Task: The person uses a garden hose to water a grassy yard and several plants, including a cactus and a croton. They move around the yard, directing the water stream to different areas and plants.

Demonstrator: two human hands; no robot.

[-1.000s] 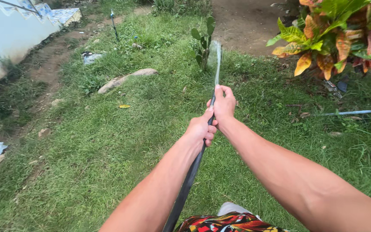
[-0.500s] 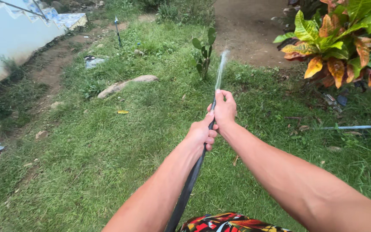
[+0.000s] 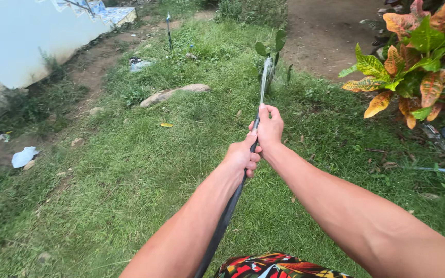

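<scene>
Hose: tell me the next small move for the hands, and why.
Probably hold the aim. Both the left hand and right hand grip the black hose, and its water jet lands on the small green plant, so little correction seems needed.

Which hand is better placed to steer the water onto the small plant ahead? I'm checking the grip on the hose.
The right hand. It grips the black hose at its outlet end, where the water jet leaves toward the small plant. The left hand holds farther back, only steadying.
</scene>
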